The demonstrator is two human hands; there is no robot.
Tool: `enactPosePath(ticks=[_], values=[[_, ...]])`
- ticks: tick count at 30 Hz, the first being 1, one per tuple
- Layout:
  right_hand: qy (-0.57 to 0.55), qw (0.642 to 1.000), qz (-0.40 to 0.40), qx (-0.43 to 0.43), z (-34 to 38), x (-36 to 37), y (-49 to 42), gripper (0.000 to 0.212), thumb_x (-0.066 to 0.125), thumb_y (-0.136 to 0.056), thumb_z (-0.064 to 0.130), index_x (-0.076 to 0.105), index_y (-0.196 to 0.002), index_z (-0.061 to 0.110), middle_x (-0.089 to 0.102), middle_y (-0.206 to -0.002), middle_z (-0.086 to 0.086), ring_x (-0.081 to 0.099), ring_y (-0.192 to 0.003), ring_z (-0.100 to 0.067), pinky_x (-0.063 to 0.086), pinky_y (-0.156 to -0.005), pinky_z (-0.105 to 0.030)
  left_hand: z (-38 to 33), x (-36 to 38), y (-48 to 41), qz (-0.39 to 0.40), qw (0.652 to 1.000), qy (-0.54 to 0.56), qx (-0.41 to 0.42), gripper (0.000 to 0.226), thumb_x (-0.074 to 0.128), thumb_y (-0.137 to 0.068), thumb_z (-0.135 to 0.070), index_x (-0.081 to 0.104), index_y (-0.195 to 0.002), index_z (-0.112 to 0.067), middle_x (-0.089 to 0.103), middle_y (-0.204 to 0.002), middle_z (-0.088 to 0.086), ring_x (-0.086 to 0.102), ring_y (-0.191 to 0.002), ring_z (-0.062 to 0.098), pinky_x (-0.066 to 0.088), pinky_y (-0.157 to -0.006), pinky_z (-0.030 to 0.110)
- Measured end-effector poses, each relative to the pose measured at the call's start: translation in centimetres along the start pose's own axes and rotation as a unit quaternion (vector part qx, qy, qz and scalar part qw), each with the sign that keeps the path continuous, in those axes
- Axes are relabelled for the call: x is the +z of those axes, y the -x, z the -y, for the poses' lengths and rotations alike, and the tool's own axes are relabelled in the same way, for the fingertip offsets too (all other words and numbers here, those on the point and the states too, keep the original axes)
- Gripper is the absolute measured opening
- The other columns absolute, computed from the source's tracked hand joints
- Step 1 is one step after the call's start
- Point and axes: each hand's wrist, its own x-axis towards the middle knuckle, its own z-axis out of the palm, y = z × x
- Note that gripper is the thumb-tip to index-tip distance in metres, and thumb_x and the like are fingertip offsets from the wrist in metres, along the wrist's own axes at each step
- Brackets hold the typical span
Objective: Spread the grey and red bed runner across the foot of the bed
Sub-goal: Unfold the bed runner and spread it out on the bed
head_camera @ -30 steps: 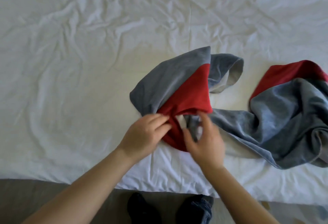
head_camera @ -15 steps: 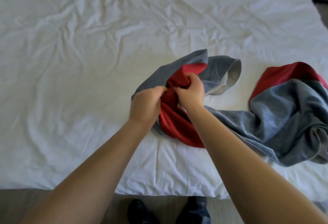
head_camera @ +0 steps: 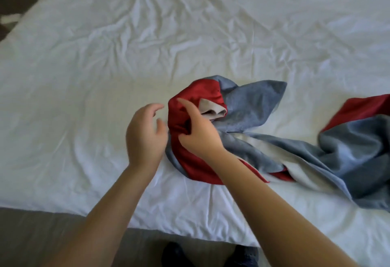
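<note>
Bed runner [head_camera: 249,106], grey and red: crumpled at the foot of the bed [head_camera: 84,76], trailing right. Right hand [head_camera: 198,133]: pinches its red fold. Left hand [head_camera: 145,137]: loose, empty, just beside.

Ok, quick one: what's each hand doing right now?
Left hand: open, fingers loosely curled, holding nothing.
Right hand: fingers curled into the red end of the bed runner, gripping it.
</note>
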Motion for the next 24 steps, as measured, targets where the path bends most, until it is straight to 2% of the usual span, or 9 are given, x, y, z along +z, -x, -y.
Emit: enactPosePath(ticks=[3,6,8,10,13,16,20,22,24], values=[[-0.089,0.991,-0.081,0.063,-1.6,-3.9,1.2,0.081,0.052,-0.065,0.022,0.025,-0.136,0.05,0.064,-0.088,0.017,0.063,-0.075,-0.005,0.051,-0.065,-0.027,-3.6,2.1,-3.7,0.052,0.996,-0.005,0.077,0.03,0.057,-0.085,-0.01,0.063,-0.114,-0.01,0.066,-0.111,0.006,0.059,-0.105,0.022,0.041,-0.089,0.025],[-0.042,0.965,-0.203,0.158,-5.7,-8.0,0.5,0.064,0.052,-0.077,0.02,0.032,-0.136,0.035,0.065,-0.095,0.011,0.063,-0.085,-0.014,0.047,-0.069,-0.032,-6.9,6.0,-6.6,0.123,0.988,-0.037,0.087,0.036,0.058,-0.086,-0.029,0.057,-0.12,-0.015,0.06,-0.117,0.006,0.055,-0.111,0.025,0.044,-0.091,0.036],[0.069,0.965,-0.165,0.194,-8.8,-9.9,-0.3,0.067,0.057,-0.078,0.017,0.031,-0.139,0.026,0.057,-0.122,0.001,0.058,-0.099,-0.02,0.045,-0.072,-0.032,-8.4,8.8,-7.9,0.185,0.973,-0.105,0.088,0.049,0.062,-0.082,-0.039,0.051,-0.125,-0.018,0.054,-0.122,0.007,0.052,-0.112,0.028,0.046,-0.089,0.041],[0.186,0.963,-0.055,0.188,-11.2,-10.5,-1.1,0.079,0.067,-0.076,0.017,0.027,-0.144,0.024,0.04,-0.142,-0.002,0.043,-0.125,-0.024,0.046,-0.085,-0.037,-8.7,11.2,-8.6,0.248,0.945,-0.193,0.095,0.058,0.066,-0.078,-0.04,0.046,-0.128,-0.018,0.049,-0.124,0.008,0.049,-0.113,0.03,0.046,-0.087,0.043],[0.283,0.951,0.05,0.115,-13.2,-9.2,-2.6,0.085,0.073,-0.075,0.023,0.025,-0.146,0.025,0.023,-0.152,0.001,0.014,-0.142,-0.023,0.036,-0.105,-0.042,-7.3,13.6,-8.8,0.284,0.924,-0.244,0.083,0.058,0.067,-0.078,-0.025,0.043,-0.13,-0.016,0.049,-0.118,0.011,0.052,-0.107,0.032,0.045,-0.079,0.041],[0.327,0.941,0.057,0.065,-14.2,-7.4,-4.2,0.066,0.068,-0.079,0.019,0.038,-0.138,0.024,0.032,-0.146,0.002,0.024,-0.138,-0.023,0.037,-0.101,-0.041,-5.6,14.4,-8.6,0.276,0.926,-0.234,0.106,0.054,0.067,-0.078,-0.016,0.048,-0.128,-0.019,0.058,-0.111,0.012,0.057,-0.101,0.034,0.044,-0.072,0.038],[0.386,0.922,0.036,0.012,-14.6,-7.4,-6.1,0.025,0.058,-0.085,0.014,0.055,-0.109,0.019,0.055,-0.111,-0.002,0.053,-0.104,-0.025,0.04,-0.071,-0.035,-4.0,13.8,-8.9,0.23,0.945,-0.19,0.134,0.044,0.061,-0.078,-0.012,0.058,-0.121,-0.021,0.067,-0.098,0.011,0.061,-0.091,0.034,0.041,-0.068,0.034],[0.398,0.916,0.052,-0.018,-14.7,-8.5,-7.3,0.019,0.052,-0.089,0.013,0.057,-0.106,0.02,0.06,-0.101,0.0,0.06,-0.091,-0.024,0.038,-0.06,-0.032,-3.5,13.2,-9.3,0.222,0.947,-0.188,0.137,0.038,0.065,-0.076,-0.015,0.063,-0.113,-0.023,0.068,-0.092,0.008,0.061,-0.085,0.032,0.042,-0.065,0.033],[0.411,0.907,0.067,-0.059,-14.4,-10.1,-8.7,0.018,0.049,-0.091,0.016,0.058,-0.105,0.021,0.063,-0.098,0.001,0.063,-0.087,-0.023,0.04,-0.058,-0.031,-3.1,12.0,-10.1,0.201,0.953,-0.18,0.134,0.035,0.071,-0.072,-0.02,0.065,-0.107,-0.024,0.069,-0.091,0.007,0.062,-0.086,0.033,0.048,-0.069,0.038]])
